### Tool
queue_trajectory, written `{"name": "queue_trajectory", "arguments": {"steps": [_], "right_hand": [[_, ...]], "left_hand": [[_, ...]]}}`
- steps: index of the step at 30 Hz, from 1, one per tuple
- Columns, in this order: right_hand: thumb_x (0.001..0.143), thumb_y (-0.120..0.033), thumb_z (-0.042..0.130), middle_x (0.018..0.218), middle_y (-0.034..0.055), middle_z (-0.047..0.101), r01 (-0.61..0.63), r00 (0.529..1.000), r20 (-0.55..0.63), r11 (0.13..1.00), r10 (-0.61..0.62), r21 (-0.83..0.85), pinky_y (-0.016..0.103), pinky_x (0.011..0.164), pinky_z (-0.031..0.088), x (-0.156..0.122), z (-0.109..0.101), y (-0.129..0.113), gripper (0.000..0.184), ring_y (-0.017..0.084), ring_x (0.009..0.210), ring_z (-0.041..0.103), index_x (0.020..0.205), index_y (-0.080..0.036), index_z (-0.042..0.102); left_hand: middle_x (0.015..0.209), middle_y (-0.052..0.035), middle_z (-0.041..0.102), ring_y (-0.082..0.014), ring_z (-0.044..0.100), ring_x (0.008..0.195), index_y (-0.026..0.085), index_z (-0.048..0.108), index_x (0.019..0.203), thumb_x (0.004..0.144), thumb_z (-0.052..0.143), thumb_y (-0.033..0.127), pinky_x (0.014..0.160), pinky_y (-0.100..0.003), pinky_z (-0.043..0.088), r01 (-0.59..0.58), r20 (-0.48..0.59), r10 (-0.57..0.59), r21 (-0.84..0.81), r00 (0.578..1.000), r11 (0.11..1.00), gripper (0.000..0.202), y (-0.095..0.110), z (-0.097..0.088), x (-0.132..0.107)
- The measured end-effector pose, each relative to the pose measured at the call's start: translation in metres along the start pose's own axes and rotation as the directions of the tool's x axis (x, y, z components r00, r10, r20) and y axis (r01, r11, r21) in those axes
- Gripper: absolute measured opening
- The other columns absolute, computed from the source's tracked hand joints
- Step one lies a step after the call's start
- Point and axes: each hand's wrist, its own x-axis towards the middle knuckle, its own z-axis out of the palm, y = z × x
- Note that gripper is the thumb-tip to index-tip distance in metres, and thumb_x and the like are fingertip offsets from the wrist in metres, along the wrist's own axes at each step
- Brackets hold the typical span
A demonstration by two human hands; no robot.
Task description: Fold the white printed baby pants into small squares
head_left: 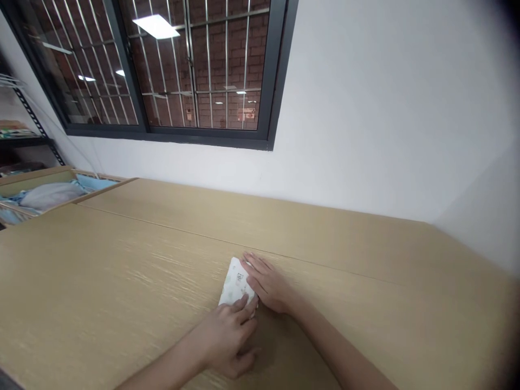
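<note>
Left forearm and right forearm come in bare from the bottom of the frame, closing together on the middle of the table. Starting on the left, the left hand is curled, its fingers bent down over the near end of a small folded white cloth printed with little pastel motifs. Are they actually gripping it? Can't tell from up here. That cloth lies flat on the table, angled between the 2 hands and touching the fingers of both. Over to the right hand, sitting almost flat, fingers close together and spread across the cloth's far edge, pressing rather than pinching. It looks a light, soft bundle, likely to slide or spring loose, so the folded edges seem the place to take hold. Well left of the fingers, a wooden tray carries a grey bundle and blue fabric, with a black metal shelf rack behind. Beyond the fingers, a seam crosses the table, then comes a dark-framed barred window with brick behind it, and a white wall on the right.
</note>
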Motion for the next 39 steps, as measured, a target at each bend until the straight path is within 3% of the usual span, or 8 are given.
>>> {"name": "queue_trajectory", "arguments": {"steps": [3,6,9,11,17,27,34,39], "right_hand": [[0.108,-0.042,0.027,0.166,0.0086,0.025,-0.077,0.992,-0.089,0.991,0.086,0.105,0.051,0.125,0.021,-0.004,0.006,0.006,0.057,0.025,0.153,0.023,0.160,-0.019,0.026],[0.107,-0.051,0.025,0.166,0.0082,0.023,-0.226,0.940,-0.180,0.924,0.290,0.309,0.051,0.125,0.021,-0.007,0.006,0.008,0.062,0.024,0.153,0.023,0.161,-0.022,0.023],[0.106,-0.056,0.026,0.163,0.0100,0.033,-0.290,0.874,-0.232,0.841,0.427,0.456,0.053,0.124,0.023,-0.007,0.003,0.009,0.061,0.025,0.151,0.029,0.157,-0.023,0.033],[0.105,-0.056,0.029,0.156,0.0129,0.043,-0.276,0.858,-0.269,0.835,0.437,0.475,0.053,0.122,0.027,-0.006,0.003,0.011,0.058,0.026,0.146,0.037,0.152,-0.022,0.040],[0.102,-0.044,0.047,0.131,0.0145,0.058,-0.126,0.885,-0.396,0.944,0.245,0.304,0.050,0.105,0.046,-0.006,0.003,0.009,0.040,0.028,0.121,0.056,0.135,-0.022,0.051],[0.094,-0.028,0.058,0.112,0.0104,0.060,-0.031,0.935,-0.350,0.994,0.066,0.105,0.042,0.093,0.049,-0.006,0.002,-0.005,0.024,0.025,0.106,0.059,0.116,-0.020,0.057],[0.090,-0.025,0.059,0.100,0.0072,0.061,-0.130,0.927,-0.340,0.985,0.160,0.112,0.038,0.085,0.048,0.000,0.004,-0.003,0.008,0.024,0.095,0.058,0.096,-0.020,0.055],[0.093,-0.026,0.057,0.101,0.0081,0.062,-0.137,0.914,-0.355,0.974,0.196,0.182,0.038,0.087,0.047,0.009,0.008,-0.037,0.006,0.024,0.098,0.058,0.095,-0.020,0.055]], "left_hand": [[0.137,-0.0086,0.064,-0.0262,0.064,0.121,0.024,0.065,0.119,0.094,0.051,0.030,0.098,-0.038,0.055,0.061,-0.180,-0.089,-0.155,0.980,0.986,0.029,-0.009,-0.009,-0.001],[0.113,-0.0064,0.075,-0.0206,0.070,0.102,0.023,0.067,0.108,0.099,0.042,0.027,0.091,-0.035,0.053,0.258,-0.362,-0.336,-0.247,0.869,0.934,0.028,-0.026,-0.023,-0.002],[0.090,-0.0058,0.073,-0.0204,0.067,0.082,0.021,0.065,0.092,0.100,0.040,0.034,0.075,-0.034,0.048,0.539,-0.354,-0.596,-0.253,0.721,0.803,0.029,-0.047,-0.037,-0.003],[0.085,-0.0064,0.071,-0.0207,0.064,0.078,0.020,0.062,0.086,0.100,0.040,0.034,0.071,-0.033,0.043,0.635,-0.310,-0.674,-0.230,0.670,0.737,0.030,-0.058,-0.040,-0.003],[0.079,-0.0060,0.069,-0.0212,0.063,0.078,0.021,0.057,0.072,0.099,0.044,0.038,0.072,-0.032,0.039,0.612,-0.240,-0.640,-0.185,0.730,0.768,0.034,-0.060,-0.021,0.003],[0.084,-0.0049,0.069,-0.0205,0.063,0.076,0.020,0.055,0.088,0.097,0.047,0.040,0.067,-0.031,0.039,0.589,-0.194,-0.617,-0.189,0.762,0.786,0.024,-0.056,0.001,0.012],[0.087,-0.0071,0.070,-0.0229,0.066,0.081,0.019,0.056,0.090,0.097,0.048,0.036,0.068,-0.032,0.039,0.565,-0.192,-0.590,-0.173,0.784,0.807,0.021,-0.059,-0.009,0.016],[0.086,-0.0067,0.069,-0.0227,0.065,0.080,0.020,0.055,0.090,0.096,0.047,0.036,0.068,-0.032,0.040,0.549,-0.233,-0.576,-0.172,0.784,0.818,0.019,-0.044,-0.043,0.003]]}}
